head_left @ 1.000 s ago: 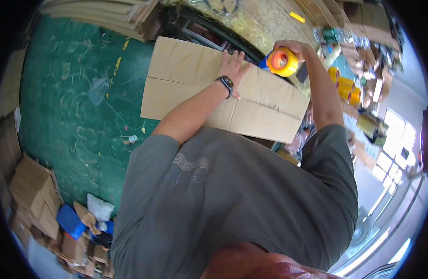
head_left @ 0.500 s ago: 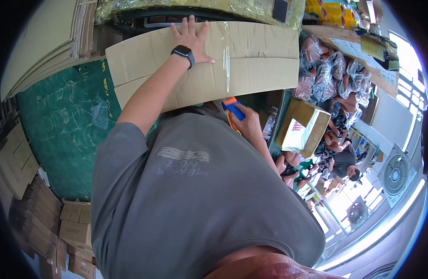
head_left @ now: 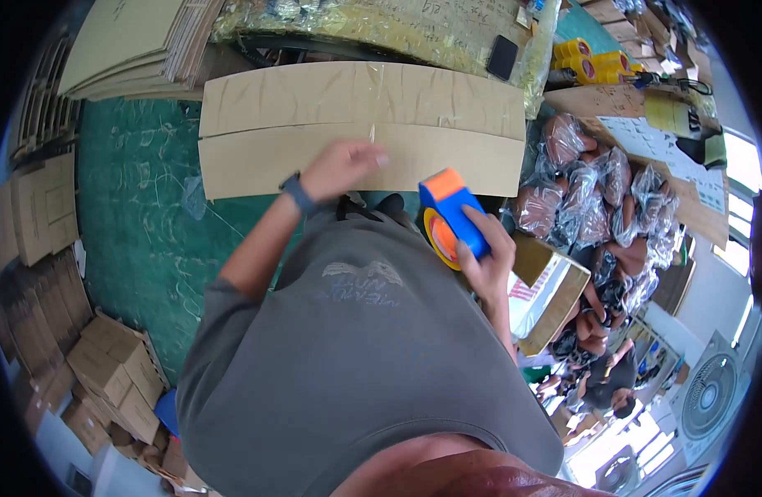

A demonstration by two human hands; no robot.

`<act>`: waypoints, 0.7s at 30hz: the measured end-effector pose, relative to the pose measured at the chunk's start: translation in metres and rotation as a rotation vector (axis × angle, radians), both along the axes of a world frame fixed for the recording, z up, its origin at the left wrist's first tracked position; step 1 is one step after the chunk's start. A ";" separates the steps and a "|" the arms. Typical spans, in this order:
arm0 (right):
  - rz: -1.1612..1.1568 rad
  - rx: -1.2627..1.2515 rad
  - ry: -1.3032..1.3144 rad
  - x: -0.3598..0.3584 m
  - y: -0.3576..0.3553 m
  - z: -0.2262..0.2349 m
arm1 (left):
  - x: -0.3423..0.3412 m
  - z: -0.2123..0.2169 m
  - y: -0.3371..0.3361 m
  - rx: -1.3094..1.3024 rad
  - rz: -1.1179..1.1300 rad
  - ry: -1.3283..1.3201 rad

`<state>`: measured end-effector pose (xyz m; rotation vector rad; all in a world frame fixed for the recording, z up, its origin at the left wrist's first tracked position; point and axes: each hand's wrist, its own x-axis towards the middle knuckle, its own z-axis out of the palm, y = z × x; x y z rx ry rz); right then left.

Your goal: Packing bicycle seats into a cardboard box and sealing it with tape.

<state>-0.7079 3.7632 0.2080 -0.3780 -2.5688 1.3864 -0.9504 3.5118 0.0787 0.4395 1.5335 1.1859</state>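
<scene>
Film-covered bench (head_left: 381,31), black phone (head_left: 503,57) on it, plastic scrap (head_left: 193,200) on green floor (head_left: 136,190)

Here's the cardboard box (head_left: 339,112), plain tan and long, lying broadside across the front of the body with its long sides running left to right! Two long flaps (head_left: 455,99) are down on top, meeting along a lengthwise seam, the far one rippled with shallow creases. And there, near mid-length, a shiny clear tape strip (head_left: 372,129) runs crosswise over that seam! Over to the right, the tape dispenser (head_left: 464,217): blue body, orange front end, yellow roll with an orange core (head_left: 442,238), gripped in the right hand (head_left: 490,258), tilted, its orange end overlapping the box's near edge from this view; contact is impossible to call!
</scene>
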 end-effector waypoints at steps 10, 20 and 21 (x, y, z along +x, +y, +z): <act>0.664 0.100 0.188 -0.113 -0.060 0.024 | 0.100 0.103 -0.039 0.812 1.097 -0.591; 0.986 0.285 0.114 -0.330 -0.215 -0.069 | -0.119 -0.051 -0.303 0.415 1.783 0.255; 1.000 0.346 0.061 -0.352 -0.238 -0.076 | -0.138 -0.091 -0.325 0.419 1.777 0.246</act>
